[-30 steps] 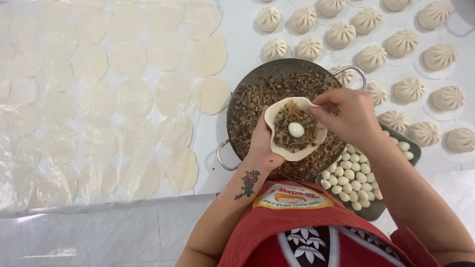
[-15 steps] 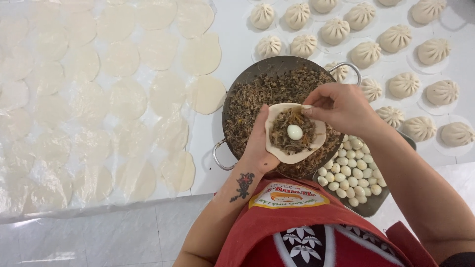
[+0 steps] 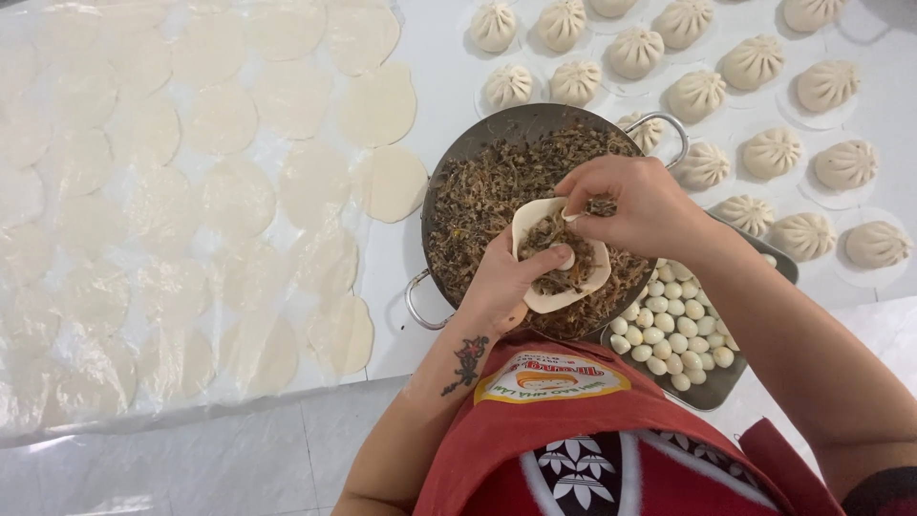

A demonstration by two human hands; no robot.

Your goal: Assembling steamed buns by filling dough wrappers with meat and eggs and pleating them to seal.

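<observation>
- The left hand [image 3: 501,287] is cupped under a round dough wrapper [image 3: 564,287] with brown filling and a small white egg [image 3: 565,258].
- Just above it, the right hand [image 3: 630,205] pinches the wrapper's rim.
- Under both hands is the metal pan [image 3: 458,162] of filling.
- The rim could tear or filling could spill if the pinch pulls too hard.

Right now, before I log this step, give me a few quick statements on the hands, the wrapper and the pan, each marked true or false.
1. The left hand cups a filled dough wrapper. True.
2. The right hand rests flat on the table. False: it pinches the wrapper's upper edge.
3. The metal pan holds dark shredded filling. True.
4. The tray of small white eggs lies left of the pan. False: it lies to its right.
5. Pleated buns sit beyond the pan. True.
</observation>
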